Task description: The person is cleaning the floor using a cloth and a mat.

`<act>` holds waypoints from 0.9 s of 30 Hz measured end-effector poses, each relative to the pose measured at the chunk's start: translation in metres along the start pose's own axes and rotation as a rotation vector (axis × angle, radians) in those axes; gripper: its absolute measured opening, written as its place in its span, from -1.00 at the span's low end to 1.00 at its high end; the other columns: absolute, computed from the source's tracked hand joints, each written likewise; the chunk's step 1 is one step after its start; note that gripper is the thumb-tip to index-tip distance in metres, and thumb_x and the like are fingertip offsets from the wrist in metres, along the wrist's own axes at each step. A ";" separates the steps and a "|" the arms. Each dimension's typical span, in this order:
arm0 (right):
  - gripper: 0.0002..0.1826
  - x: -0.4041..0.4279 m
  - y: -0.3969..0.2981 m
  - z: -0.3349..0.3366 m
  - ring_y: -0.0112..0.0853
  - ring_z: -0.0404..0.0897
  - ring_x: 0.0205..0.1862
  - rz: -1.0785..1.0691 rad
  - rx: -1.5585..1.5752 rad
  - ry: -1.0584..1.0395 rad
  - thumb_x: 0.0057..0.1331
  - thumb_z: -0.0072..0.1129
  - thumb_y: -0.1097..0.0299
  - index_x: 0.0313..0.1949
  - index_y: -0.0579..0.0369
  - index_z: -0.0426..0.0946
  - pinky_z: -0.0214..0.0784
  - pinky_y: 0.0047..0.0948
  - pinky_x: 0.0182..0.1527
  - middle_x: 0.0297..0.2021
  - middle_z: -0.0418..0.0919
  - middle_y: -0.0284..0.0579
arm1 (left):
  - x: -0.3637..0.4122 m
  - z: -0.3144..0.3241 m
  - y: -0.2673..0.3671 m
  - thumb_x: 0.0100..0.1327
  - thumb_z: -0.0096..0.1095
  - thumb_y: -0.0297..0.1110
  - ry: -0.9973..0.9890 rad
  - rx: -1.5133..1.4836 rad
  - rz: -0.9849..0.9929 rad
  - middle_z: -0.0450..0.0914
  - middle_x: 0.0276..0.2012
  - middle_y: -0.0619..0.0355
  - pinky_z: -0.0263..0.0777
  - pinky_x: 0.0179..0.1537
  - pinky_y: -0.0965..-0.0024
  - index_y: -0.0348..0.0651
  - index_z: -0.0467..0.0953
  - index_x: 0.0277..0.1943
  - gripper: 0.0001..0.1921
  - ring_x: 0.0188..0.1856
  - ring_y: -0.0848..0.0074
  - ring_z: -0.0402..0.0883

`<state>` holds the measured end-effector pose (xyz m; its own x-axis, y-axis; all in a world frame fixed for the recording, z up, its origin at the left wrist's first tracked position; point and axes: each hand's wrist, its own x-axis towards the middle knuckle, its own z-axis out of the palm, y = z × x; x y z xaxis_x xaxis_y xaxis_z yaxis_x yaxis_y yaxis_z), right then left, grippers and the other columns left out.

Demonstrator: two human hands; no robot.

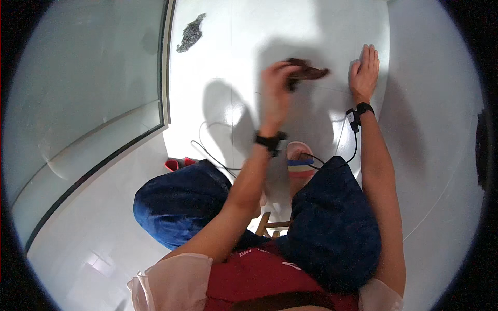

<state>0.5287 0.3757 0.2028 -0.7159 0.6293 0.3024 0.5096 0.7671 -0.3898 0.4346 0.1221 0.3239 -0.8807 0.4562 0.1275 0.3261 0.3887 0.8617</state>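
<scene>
My left hand [275, 91] grips a dark brown crumpled cloth [311, 72], held over the pale tiled floor [249, 23] in front of my knees. Both are blurred, and their shadow falls around them. To the right, my right hand [365, 74] is palm down on the pale surface near the foot of the right wall [424, 89]. Its fingers point away from me and it holds nothing. Each wrist wears a black band; a small black device [353, 119] with a cable hangs at the right one.
A crumpled dark grey cloth or scouring pad [191, 33] lies at the far left. A dark-framed glass panel [89, 66] bounds the left side. Black cables [214, 157] loop near my knees. A wooden stool [268, 225], a striped slipper [300, 161] and red footwear [172, 165] are also visible.
</scene>
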 end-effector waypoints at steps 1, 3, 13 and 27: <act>-0.38 0.008 -0.010 -0.003 -0.07 0.04 0.60 -0.012 0.012 0.006 0.52 -0.13 0.30 0.54 0.06 0.14 -0.16 -0.06 0.62 0.55 0.13 -0.02 | 0.001 -0.041 -0.041 0.33 0.04 -0.64 0.116 0.183 0.113 0.59 0.08 0.02 0.37 0.29 0.14 -0.13 0.68 0.01 -0.67 0.22 0.19 0.50; -0.39 0.009 -0.015 -0.006 -0.05 0.05 0.59 0.015 0.005 -0.024 0.52 -0.15 0.29 0.53 0.08 0.15 -0.15 -0.06 0.62 0.55 0.14 0.00 | -0.011 -0.114 -0.096 0.43 0.12 -0.32 0.254 -0.077 -0.062 0.57 0.07 -0.07 0.44 0.22 0.09 -0.18 0.71 -0.01 -0.74 0.19 0.15 0.52; -0.35 0.003 -0.004 0.001 -0.02 0.06 0.58 0.010 0.020 -0.001 0.47 -0.10 0.34 0.54 0.07 0.14 -0.12 0.00 0.60 0.56 0.11 0.02 | -0.040 0.065 -0.026 0.47 -0.01 -0.31 -0.504 0.204 -0.752 0.52 0.11 -0.13 0.29 0.15 -0.04 -0.14 0.57 0.22 -0.65 0.17 -0.04 0.45; -0.33 0.029 -0.042 0.002 -0.08 -0.03 0.62 0.020 0.071 -0.048 0.47 -0.12 0.37 0.56 0.08 0.08 -0.22 -0.06 0.64 0.58 0.07 -0.01 | 0.228 -0.137 -0.206 0.34 0.22 -0.48 0.580 0.774 -0.317 0.46 0.08 -0.19 0.47 0.15 0.07 -0.11 0.57 0.29 -0.55 -0.02 0.06 0.55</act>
<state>0.4856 0.3609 0.2259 -0.7290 0.6362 0.2527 0.4898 0.7427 -0.4566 0.1195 0.0360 0.2427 -0.9288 -0.1366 0.3444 0.0001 0.9295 0.3688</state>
